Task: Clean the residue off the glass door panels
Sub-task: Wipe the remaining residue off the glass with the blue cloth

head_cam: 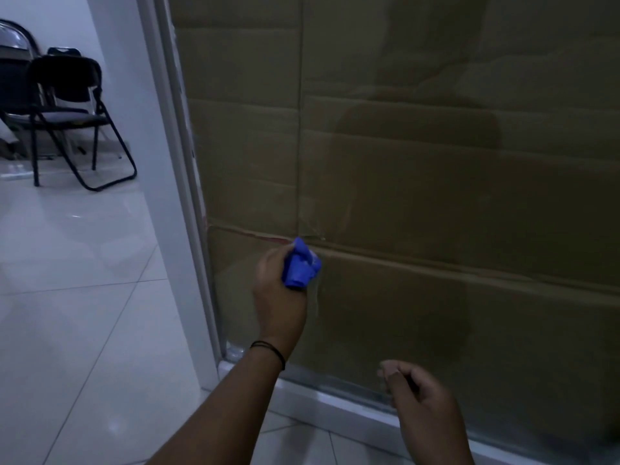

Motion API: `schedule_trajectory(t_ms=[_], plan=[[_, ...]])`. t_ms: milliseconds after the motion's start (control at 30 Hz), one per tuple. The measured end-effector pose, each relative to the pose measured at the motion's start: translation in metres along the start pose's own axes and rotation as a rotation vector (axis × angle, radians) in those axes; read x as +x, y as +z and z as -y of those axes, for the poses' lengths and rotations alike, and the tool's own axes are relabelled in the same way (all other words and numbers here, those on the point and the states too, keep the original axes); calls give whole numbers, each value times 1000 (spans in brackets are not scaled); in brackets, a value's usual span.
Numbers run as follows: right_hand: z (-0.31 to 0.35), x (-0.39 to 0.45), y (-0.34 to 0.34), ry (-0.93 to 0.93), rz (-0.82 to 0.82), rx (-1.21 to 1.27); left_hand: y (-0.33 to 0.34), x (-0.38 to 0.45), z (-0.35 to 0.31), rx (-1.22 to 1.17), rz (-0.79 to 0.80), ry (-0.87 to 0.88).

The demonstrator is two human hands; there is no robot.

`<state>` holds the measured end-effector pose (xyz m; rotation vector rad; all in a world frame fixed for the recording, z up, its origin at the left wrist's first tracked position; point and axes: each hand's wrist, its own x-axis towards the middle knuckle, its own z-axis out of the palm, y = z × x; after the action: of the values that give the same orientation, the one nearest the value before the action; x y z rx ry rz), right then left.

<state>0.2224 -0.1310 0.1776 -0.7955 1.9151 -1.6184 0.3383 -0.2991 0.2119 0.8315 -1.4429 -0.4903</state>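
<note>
Two bare hands reach toward a glass door panel [419, 203] that fills most of the view, with flattened brown cardboard [436, 156] pressed behind the glass. We see the left hand [280, 290] raised against the lower left part of the pane, its fingers wrapped around a small blue scraper [301, 263] whose far end meets the glass just where a horizontal cardboard seam crosses a vertical one. Faint streaks of residue [317, 297] trail down the glass just right of the tool. A thin black band [270, 351] circles the left wrist. The right hand [416, 394] hangs lower and to the right, near the bottom edge of the pane, fingers loosely curled with the thumb against the forefinger; we cannot tell whether anything is pinched there. A white door frame [198, 209] runs down the pane's left side and a white sill [335, 402] runs along its base. To the left lies a glossy white tiled floor [73, 297], and in the far left corner stand two black folding chairs [67, 112], well apart from the door
</note>
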Motion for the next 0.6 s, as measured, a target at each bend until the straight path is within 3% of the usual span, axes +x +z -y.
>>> schedule_trajectory(t_ms=[67,167,267,400,600], plan=[[2,-3,-2,-9,1,2,0,5,-7,-55,-28,-30],[2,-5,-6,1,2,9,-1,-30,0,-84,-73,-233],[-1,-4,-8,-5,-8,13,6,-80,17,-43,-43,-443],[-7,-3,-16,-36,-52,16,25,-104,35,-6,-11,-599],[-8,4,-30,-41,-106,26,43,-97,41,17,-25,-616]])
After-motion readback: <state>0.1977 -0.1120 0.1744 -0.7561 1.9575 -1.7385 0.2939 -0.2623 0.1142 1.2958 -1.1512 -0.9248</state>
